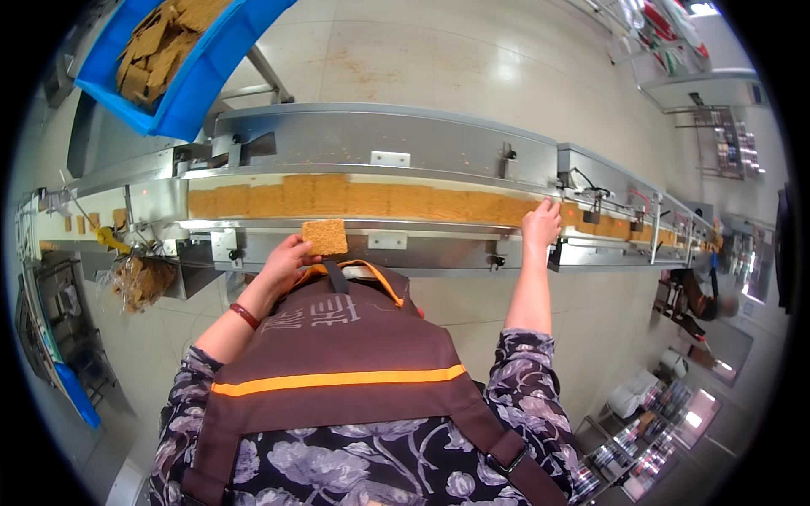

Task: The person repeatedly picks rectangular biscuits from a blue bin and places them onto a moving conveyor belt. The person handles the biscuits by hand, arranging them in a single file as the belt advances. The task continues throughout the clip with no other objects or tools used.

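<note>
My left hand point(288, 262) grips a square golden-brown crumbly slab point(324, 237) by its left edge, in front of the conveyor's near rail. A long row of similar brown slabs point(405, 201) lies edge to edge on the pale conveyor belt point(413, 180). One part of the row, left of the middle, sticks out toward the far side. Farther right, my right hand point(541, 223) reaches over the near rail. Its fingers are bent, and their tips rest at the row near a joint in the conveyor; no slab shows in them.
A blue crate point(181, 97) of broken brown slabs stands at the far left. By the conveyor's left end is a clear plastic bag point(142, 282) of brown pieces. Metal guides point(595, 202) cross the belt at right. Another person point(713, 305) is at the far right.
</note>
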`<state>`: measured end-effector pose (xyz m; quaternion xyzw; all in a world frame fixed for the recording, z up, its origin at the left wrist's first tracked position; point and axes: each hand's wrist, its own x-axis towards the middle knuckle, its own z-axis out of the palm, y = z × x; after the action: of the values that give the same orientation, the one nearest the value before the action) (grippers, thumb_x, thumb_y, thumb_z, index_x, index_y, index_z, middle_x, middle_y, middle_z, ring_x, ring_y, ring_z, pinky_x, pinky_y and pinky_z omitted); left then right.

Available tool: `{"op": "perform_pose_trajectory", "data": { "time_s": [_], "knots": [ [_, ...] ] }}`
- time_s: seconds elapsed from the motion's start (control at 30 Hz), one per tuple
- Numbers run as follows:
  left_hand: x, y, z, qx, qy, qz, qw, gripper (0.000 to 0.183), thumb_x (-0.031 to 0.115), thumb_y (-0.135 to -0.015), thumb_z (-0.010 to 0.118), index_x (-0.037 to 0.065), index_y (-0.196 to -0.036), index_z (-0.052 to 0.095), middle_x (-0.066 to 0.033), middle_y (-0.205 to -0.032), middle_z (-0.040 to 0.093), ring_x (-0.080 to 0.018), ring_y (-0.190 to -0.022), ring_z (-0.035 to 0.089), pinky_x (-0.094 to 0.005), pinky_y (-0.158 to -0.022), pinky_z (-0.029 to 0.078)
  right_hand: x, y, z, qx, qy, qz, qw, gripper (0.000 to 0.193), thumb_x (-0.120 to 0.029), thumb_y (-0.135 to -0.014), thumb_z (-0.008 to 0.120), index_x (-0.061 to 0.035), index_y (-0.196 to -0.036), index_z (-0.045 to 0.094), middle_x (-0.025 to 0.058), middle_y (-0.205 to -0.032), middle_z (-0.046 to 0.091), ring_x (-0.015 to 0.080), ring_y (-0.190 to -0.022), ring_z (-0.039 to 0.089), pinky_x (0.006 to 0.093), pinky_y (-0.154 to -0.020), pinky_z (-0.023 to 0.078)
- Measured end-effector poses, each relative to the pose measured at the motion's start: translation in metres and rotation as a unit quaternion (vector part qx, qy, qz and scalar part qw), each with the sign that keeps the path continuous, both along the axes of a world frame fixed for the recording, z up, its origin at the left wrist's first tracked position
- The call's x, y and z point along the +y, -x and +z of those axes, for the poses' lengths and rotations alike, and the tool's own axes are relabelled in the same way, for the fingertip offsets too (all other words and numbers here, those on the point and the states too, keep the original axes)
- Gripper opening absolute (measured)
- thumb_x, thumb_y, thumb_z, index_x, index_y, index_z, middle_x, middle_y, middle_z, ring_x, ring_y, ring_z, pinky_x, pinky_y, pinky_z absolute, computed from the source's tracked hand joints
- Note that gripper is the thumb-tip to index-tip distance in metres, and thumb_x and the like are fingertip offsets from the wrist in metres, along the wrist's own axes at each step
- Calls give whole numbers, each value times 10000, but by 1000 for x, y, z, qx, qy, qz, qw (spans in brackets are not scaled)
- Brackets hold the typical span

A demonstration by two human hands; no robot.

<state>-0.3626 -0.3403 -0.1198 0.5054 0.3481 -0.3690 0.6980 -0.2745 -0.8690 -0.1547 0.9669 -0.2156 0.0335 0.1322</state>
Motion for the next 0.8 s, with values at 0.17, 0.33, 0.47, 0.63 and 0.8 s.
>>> {"op": "perform_pose_trajectory", "data": {
  "time_s": [0.17,0.33,0.47,0.63,0.8],
  "knots": [
    [13,4,-4,1,8,7,1000,221,242,-960,512,153,-1161,497,14,-1085,573,-136,-954,579,-330,-756,387,157,-2,9,-115,-142,193,964,255,-352,-785,650,-124,-897,657,47,-923,596,251,-891,555,435,-705,445],
    [31,5,-6,-1,27,17,999,211,241,-957,514,160,-1151,497,15,-1077,570,-139,-943,580,-339,-770,400,299,2,5,-74,-207,168,961,397,-432,-751,708,-99,-951,628,58,-970,541,245,-922,528,425,-758,410],
    [46,4,-4,-2,26,12,1000,213,241,-955,518,159,-1150,497,13,-1085,568,-141,-943,580,-336,-763,415,319,0,-13,-107,-366,91,920,422,-296,-747,750,-59,-1044,567,97,-940,556,256,-894,562,414,-748,450],
    [61,10,-8,-15,40,24,999,242,249,-952,522,155,-1173,493,8,-1090,571,-142,-954,576,-331,-754,410,254,11,-22,-76,-598,-19,798,446,-131,-782,709,-31,-1162,497,109,-862,603,163,-652,593,310,-581,500],
    [65,14,-23,-33,57,15,998,251,251,-952,520,151,-1180,488,8,-1081,572,-128,-957,579,-310,-719,384,183,33,-22,-167,-570,-83,800,295,-173,-796,696,-16,-1021,588,115,-994,580,208,-836,602,369,-713,518]
  ]
}}
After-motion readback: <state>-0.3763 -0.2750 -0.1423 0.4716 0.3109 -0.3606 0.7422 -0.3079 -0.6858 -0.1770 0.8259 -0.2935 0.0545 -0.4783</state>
